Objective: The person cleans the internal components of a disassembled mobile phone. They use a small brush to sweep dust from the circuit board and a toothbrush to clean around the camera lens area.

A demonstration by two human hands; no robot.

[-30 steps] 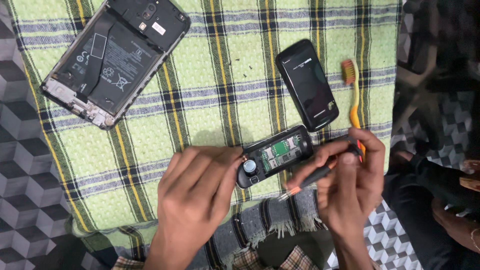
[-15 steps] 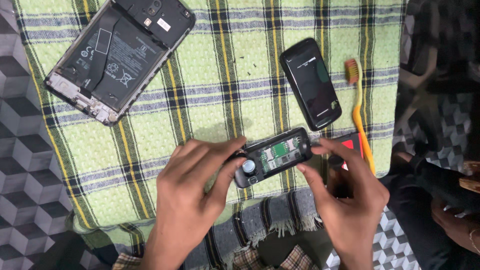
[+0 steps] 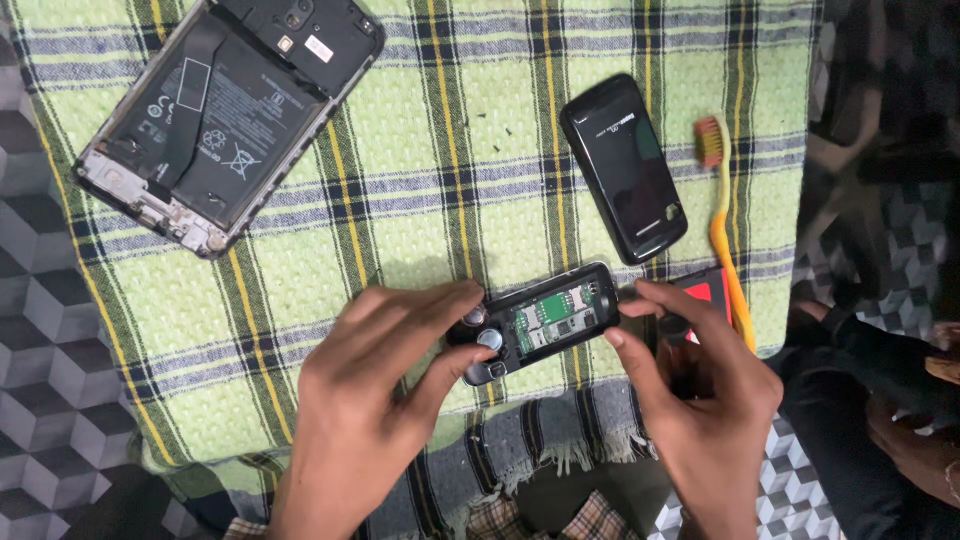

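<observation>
Left hand grips the left end of the small phone: thumb and forefinger closed on it, pinching at the camera end, other fingers curled under. Right hand closes on the right end, thumb tip at the lower right corner, forefinger along the top right edge. Both hands are gripping the same thing; no tool shows in either hand.

The phone lies back-up with its cover off, green board and metal slots exposed, round camera parts at the left end. It sits tilted, right end slightly higher, near the front edge of the cloth, just above the fringe. Cannot tell if it rests on the cloth or is lifted a little.

Step, as a judgement: steadying and inspecting the opened phone, held between both hands. The next move would call for one hand to keep the hold so the other is free, with care near the bare board.

Outward: a red-and-black item lies just behind the right fingers, partly hidden. An orange toothbrush runs along the right edge. A black back cover lies just beyond the phone, apart from it. A large opened phone with its battery showing sits at the far left corner, well apart.
</observation>
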